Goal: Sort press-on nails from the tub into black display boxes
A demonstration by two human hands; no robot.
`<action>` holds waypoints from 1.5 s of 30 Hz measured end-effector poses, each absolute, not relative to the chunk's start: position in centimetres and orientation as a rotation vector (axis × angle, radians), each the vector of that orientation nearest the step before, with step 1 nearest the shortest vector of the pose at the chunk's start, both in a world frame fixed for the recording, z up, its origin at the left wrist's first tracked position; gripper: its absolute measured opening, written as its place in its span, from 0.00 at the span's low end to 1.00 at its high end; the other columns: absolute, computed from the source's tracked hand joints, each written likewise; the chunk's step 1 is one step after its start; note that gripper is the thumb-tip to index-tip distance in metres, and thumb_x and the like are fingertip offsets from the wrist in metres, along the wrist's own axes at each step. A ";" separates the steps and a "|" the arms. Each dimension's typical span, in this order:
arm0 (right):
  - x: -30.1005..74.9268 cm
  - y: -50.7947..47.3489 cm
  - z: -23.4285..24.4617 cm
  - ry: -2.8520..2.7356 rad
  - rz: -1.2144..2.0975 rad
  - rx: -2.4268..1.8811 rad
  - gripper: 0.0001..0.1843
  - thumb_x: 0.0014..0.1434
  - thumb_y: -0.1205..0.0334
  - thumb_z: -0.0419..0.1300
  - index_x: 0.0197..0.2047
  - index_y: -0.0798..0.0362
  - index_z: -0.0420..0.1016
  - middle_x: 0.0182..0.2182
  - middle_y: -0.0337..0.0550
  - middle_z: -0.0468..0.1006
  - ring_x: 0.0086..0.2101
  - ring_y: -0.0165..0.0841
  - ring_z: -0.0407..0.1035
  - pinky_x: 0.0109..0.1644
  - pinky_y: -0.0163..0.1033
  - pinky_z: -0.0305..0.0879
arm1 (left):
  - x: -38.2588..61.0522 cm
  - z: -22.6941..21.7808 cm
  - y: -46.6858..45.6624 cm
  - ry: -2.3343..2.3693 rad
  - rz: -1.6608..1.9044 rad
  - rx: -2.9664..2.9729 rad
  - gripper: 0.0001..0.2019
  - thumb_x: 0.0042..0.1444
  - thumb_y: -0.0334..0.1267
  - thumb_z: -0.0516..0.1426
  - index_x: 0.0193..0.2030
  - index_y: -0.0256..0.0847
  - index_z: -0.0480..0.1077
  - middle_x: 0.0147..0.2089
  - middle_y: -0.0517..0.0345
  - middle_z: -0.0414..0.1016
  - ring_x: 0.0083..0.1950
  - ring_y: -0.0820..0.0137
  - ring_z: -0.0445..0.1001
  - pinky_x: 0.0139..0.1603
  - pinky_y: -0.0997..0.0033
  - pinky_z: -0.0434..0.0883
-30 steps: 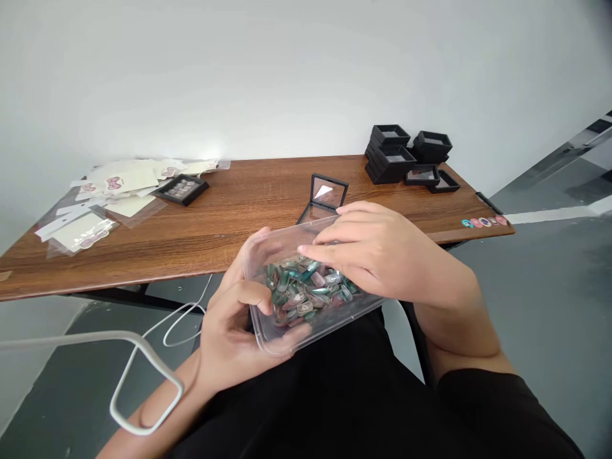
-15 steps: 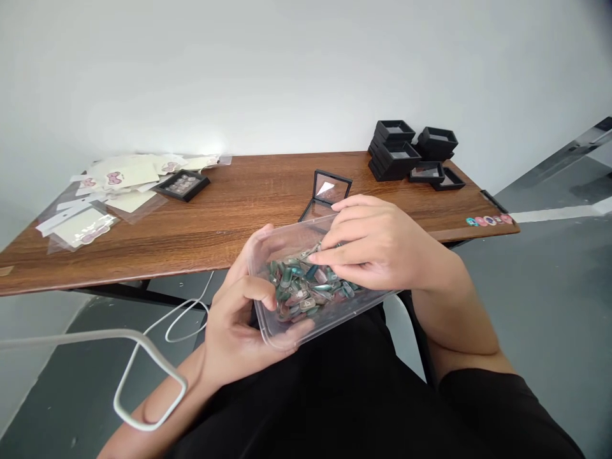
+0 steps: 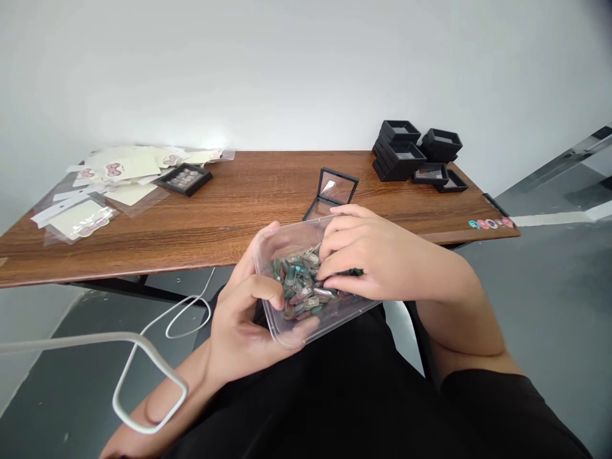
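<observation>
Change: our right hand, whose fingers lay stretched across the pile half a second ago, now curls them down into it; our left hand keeps the same hold.
Tub: we hold a clear plastic tub at the middle of our view, over our lap and just short of the table's near edge, tilted so that its 7 o'clock corner is lowest.
Contents: small glossy pieces in green, teal, pink and silver lie heaped in the tub.
Left hand: we have it closed around the tub's 7 o'clock corner, thumb across the wall, fingers under the base.
Right hand: it comes in from 3 o'clock with fingers bent and close together, tips among the pieces; we cannot tell whether they pinch one.
Lap: black clothing fills our view at 6 o'clock, below the tub.
Case: a black hinged case stands open on the table at 12 o'clock, just behind the tub.
Table: a wood table spans our view behind the tub.
Boxes: black boxes are stacked at 1 o'clock, near the table's far right corner.
Tray: a black tray of pale pieces sits at 10 o'clock, beside clear sleeves holding cards.
Cable: a white cable loops at 8 o'clock, over our left forearm.
Stickers: small stickers line the table's edge at 3 o'clock.
</observation>
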State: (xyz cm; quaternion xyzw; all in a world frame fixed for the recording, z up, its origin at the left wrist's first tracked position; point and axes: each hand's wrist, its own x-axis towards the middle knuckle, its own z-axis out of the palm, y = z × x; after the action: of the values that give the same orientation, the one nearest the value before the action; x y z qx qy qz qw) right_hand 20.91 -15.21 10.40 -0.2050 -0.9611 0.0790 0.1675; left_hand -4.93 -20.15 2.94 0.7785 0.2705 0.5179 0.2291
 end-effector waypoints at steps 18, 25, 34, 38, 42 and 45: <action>21.1 -14.0 9.9 -2.401 0.333 -0.414 0.07 0.73 0.68 0.64 0.39 0.53 0.80 0.39 0.35 0.85 0.43 0.29 0.79 0.65 0.43 0.70 | -5.4 2.7 -20.1 0.711 1.452 2.097 0.23 0.49 0.29 0.74 0.37 0.44 0.63 0.80 0.39 0.57 0.72 0.43 0.73 0.69 0.30 0.74; 21.6 -14.0 9.6 -2.252 0.419 -0.467 0.02 0.71 0.65 0.67 0.45 0.50 0.83 0.41 0.35 0.85 0.40 0.27 0.80 0.68 0.44 0.73 | -5.5 2.8 -20.0 0.697 1.451 2.110 0.24 0.49 0.29 0.75 0.37 0.44 0.62 0.80 0.39 0.58 0.71 0.44 0.74 0.67 0.34 0.78; 22.0 -14.1 9.4 -2.118 0.630 -0.479 0.03 0.69 0.67 0.68 0.42 0.52 0.79 0.39 0.36 0.84 0.47 0.32 0.81 0.73 0.50 0.69 | -5.6 3.1 -20.1 0.673 1.508 2.304 0.23 0.46 0.29 0.75 0.37 0.44 0.65 0.79 0.49 0.62 0.73 0.47 0.72 0.73 0.29 0.73; 22.5 -13.7 8.9 -1.940 0.696 -0.301 0.07 0.70 0.61 0.67 0.40 0.50 0.73 0.35 0.38 0.81 0.45 0.35 0.79 0.68 0.54 0.72 | -5.6 2.8 -20.3 0.693 1.592 2.387 0.23 0.45 0.32 0.76 0.35 0.44 0.65 0.80 0.53 0.60 0.76 0.46 0.69 0.72 0.30 0.76; 23.9 -13.4 8.5 -1.781 0.830 -0.209 0.13 0.72 0.51 0.64 0.38 0.46 0.68 0.26 0.38 0.68 0.41 0.38 0.75 0.66 0.57 0.74 | -5.7 2.8 -20.5 0.676 1.620 2.390 0.24 0.44 0.34 0.76 0.34 0.43 0.63 0.81 0.55 0.58 0.74 0.47 0.72 0.70 0.31 0.78; 24.9 -13.4 8.4 -1.717 0.893 -0.213 0.12 0.74 0.45 0.60 0.41 0.42 0.72 0.23 0.38 0.56 0.39 0.39 0.71 0.64 0.57 0.75 | -6.0 2.9 -20.5 0.652 1.614 2.370 0.23 0.45 0.33 0.76 0.36 0.43 0.64 0.81 0.49 0.57 0.74 0.45 0.71 0.70 0.28 0.77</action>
State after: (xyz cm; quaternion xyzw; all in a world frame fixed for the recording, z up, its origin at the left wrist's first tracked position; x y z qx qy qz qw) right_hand 24.88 -13.44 8.40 -0.0904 -0.7293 0.3792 0.5623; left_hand -5.95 -20.50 2.94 0.8018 0.2208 0.5462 0.1005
